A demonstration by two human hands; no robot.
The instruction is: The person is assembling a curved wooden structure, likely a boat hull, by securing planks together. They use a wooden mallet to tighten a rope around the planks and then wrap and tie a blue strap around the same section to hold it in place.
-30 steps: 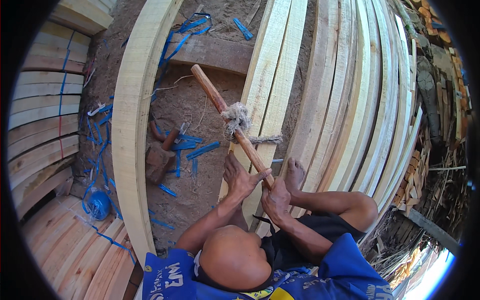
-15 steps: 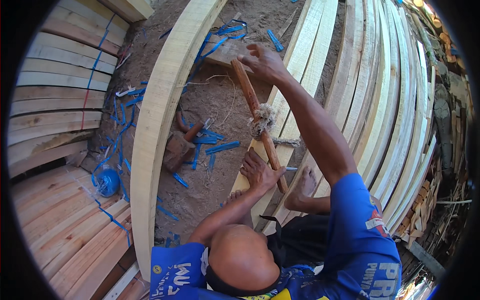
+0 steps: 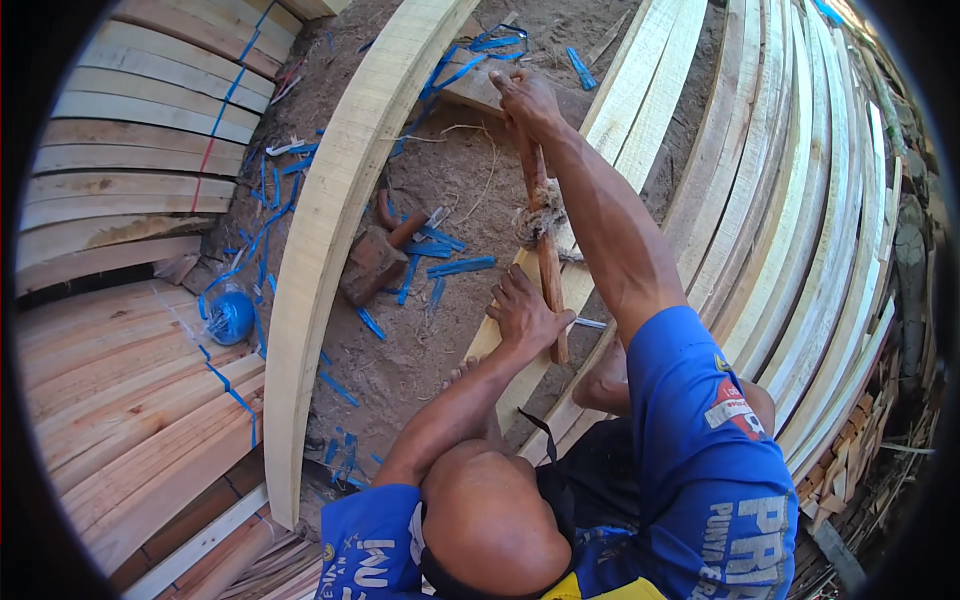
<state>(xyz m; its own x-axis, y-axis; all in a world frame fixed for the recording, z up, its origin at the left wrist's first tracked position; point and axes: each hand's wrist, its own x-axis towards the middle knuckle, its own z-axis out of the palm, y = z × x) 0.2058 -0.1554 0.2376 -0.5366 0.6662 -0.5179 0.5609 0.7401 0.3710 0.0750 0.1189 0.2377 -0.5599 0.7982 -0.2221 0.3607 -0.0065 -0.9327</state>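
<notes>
Head view showed you bent over a pale plank [image 3: 560,290] that lay on the sandy ground [image 3: 450,200], with a reddish wooden stick [image 3: 548,270] set along it. The stick's long axis ran almost straight away from you, its near end by your left hand [image 3: 522,318] and its far end up in your right hand [image 3: 527,100]. A knot of frayed rope [image 3: 540,212] was wound round the stick about midway between the two hands.

Your right arm was stretched nearly full length, and its fingers were wrapped over the stick's far end, closed on it. Your left hand sat much nearer your body, palm down on the plank just beside the stick's near end, thumb side touching the stick; its fingers lay spread and pressing rather than curled round anything, as far as the view showed.

So the relation that mattered was this: the rope knot lay beyond your left fingers and short of your right ones, on the stick's own line, and the left hand was the nearer of the two to it.

To your left, a wooden mallet [image 3: 375,262] rested on the ground among blue strap scraps [image 3: 455,267], well apart from both hands, beside a long curved pale board [image 3: 330,220].
</notes>
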